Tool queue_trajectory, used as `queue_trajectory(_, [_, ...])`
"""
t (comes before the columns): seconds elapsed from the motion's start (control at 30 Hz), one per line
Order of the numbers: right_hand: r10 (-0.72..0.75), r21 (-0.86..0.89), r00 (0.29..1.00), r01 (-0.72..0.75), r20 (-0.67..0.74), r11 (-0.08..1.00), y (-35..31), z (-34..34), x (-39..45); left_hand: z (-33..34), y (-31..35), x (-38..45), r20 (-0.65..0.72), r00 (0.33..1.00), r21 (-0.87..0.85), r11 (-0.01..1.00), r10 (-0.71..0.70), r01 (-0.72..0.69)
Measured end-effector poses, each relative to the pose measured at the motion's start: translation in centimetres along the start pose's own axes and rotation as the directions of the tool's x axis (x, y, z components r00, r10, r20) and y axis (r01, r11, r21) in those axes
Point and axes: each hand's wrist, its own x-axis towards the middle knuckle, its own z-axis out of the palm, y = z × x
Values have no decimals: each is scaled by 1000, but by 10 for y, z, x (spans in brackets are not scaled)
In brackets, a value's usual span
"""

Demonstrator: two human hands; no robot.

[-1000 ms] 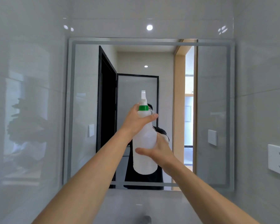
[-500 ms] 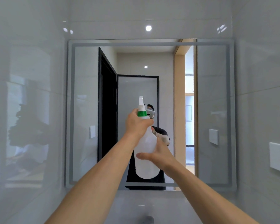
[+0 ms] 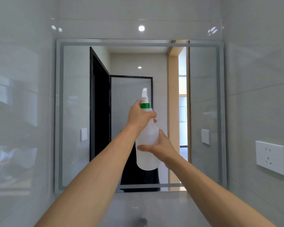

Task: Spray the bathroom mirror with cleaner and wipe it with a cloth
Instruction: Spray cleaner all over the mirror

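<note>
Between the two hands: a white spray bottle (image 3: 147, 141) is held upright in front of the mirror, its nozzle pointing away from the person, toward the glass.
Left hand (image 3: 138, 116): curled round the bottle's neck just under the green collar (image 3: 145, 105); the fingers wrap to the far side, so whether one lies on the trigger cannot be told.
Right hand (image 3: 161, 146): holds the bottle's lower body from the right side, thumb laid across the near face, fingers reaching round behind.
Spray head (image 3: 144, 94): white, rising above the left hand.
Forearms: both bare, reaching up from the bottom edge and meeting at the bottle.
Behind the hands: the mirror (image 3: 72, 112), a wide rectangle with a pale band running just inside its edge. It reflects a dark door frame, a glass panel and a lit wooden doorway. The person's reflection is mostly hidden behind the bottle and hands.
Cloth: not seen in this view.
Right of the right hand: a white wall socket (image 3: 270, 157) on the grey tiled side wall, well apart from the mirror's edge.
Left of the left hand: glossy grey wall tiles (image 3: 15, 112) carrying dim reflections.
Below the forearms: a dark rounded fitting (image 3: 143, 222) at the bottom edge, too cut off to identify.
</note>
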Motion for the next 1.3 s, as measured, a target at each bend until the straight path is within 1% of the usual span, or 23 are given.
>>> queue_trajectory(0.07, [-8,-9,1000,8,-11,1000,-1,-11,1,9,3,3,26,1000,-9,1000,7,-7])
queue_trajectory(0.17, [29,-28,999,-30,-34,999,3,-26,-1,27,2,6,66,998,-19,1000,3,-2])
queue_trajectory(0.33, [112,-17,991,-114,-76,993,13,-53,-10,59,-1,6,80,997,46,999,-7,4])
queue_trajectory(0.43, [146,-15,984,-148,-98,989,18,-65,-14,75,3,4,150,987,20,999,-50,47])
queue_trajectory(0.5, [151,-16,980,-154,-127,988,20,-73,-15,85,8,2,222,973,-11,997,-70,74])
queue_trajectory(0.57, [150,-29,974,-157,-168,987,20,-84,-18,95,12,1,266,962,-21,997,-60,68])
queue_trajectory(0.73, [147,-51,965,-162,-218,985,21,-110,-23,120,19,-2,270,963,-54,998,-1,17])
queue_trajectory(0.87, [168,-77,954,-192,-249,978,28,-126,-30,141,14,-5,269,963,-35,999,6,3])
queue_trajectory(1.03, [203,-72,945,-228,-256,971,38,-136,-37,158,5,-2,347,935,-96,989,-72,112])
queue_trajectory(1.1, [212,-87,944,-240,-253,967,38,-137,-36,159,3,-1,384,920,-125,983,-77,134])
queue_trajectory(1.2, [203,-110,949,-234,-240,966,37,-136,-31,150,4,-2,370,926,-147,980,-74,137])
queue_trajectory(1.3, [187,-129,963,-214,-195,968,28,-127,-19,131,9,1,286,956,-151,982,-68,115])
